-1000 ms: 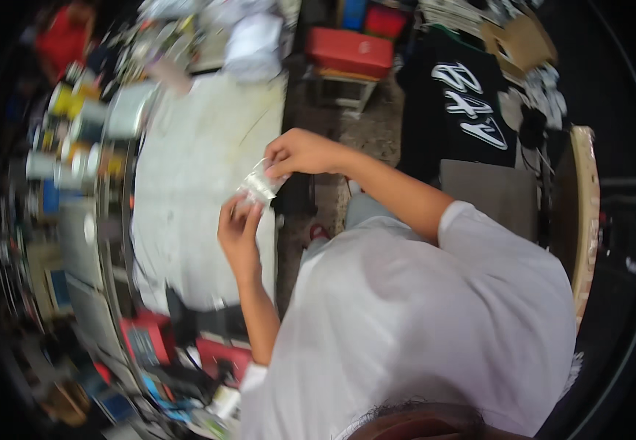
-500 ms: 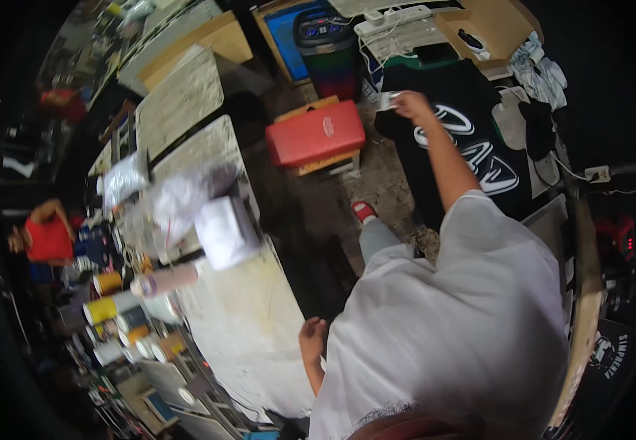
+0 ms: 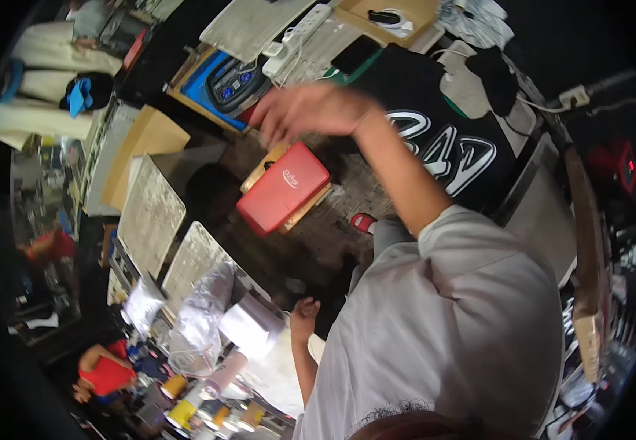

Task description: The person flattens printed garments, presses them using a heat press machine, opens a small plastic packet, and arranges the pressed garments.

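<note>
My right hand (image 3: 310, 110) is raised between a red case (image 3: 281, 198) and a black printed T-shirt (image 3: 472, 125). It is blurred, with its fingers apart and no packet visible in it. The case rests on a small wooden stool (image 3: 307, 213). Low beside my white shirt, my left hand (image 3: 304, 319) hangs near the worktable (image 3: 288, 367), fingers loosely bent and holding nothing visible.
Above are a speaker (image 3: 233, 84), power strip (image 3: 303, 29), black phone (image 3: 354, 53) and cardboard box (image 3: 428, 33). At left stand pale platens (image 3: 149, 213), plastic bags (image 3: 208, 293) and tubs. A person in red (image 3: 109, 374) is at lower left.
The view has swung round. The clear packet, first in both hands, then in my right one, is out of sight. My right hand has moved back from the T-shirt toward the case.
</note>
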{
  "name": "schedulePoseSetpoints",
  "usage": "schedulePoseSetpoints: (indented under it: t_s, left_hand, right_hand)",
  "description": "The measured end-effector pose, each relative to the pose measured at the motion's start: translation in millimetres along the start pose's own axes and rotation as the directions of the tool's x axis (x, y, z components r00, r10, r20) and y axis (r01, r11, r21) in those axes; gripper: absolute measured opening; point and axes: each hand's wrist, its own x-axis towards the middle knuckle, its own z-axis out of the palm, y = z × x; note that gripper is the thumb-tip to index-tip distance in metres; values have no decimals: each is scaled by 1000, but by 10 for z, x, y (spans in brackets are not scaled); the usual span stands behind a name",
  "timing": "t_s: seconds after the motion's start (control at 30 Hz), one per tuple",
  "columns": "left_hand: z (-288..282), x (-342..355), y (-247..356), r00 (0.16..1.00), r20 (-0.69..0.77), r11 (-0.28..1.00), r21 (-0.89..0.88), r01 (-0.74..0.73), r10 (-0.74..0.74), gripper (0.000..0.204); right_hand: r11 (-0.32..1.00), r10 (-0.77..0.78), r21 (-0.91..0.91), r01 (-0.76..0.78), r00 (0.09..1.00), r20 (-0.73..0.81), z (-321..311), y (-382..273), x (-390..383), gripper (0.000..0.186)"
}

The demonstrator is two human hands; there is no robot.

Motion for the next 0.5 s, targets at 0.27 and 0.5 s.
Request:
schedulePoseSetpoints:
  t_s: [0.27,0.5]
  left_hand:
    - [143,922,1735,828,230,848,21,-529,511,27]
    - [1207,1293,1815,468,702,707,-71,-704,537,24]
  right_hand:
    - [916,373,-316,-248,819,436,1928,940,-130,30]
    - [588,483,-420,-692,716,-503,2229,1781,-2358,37]
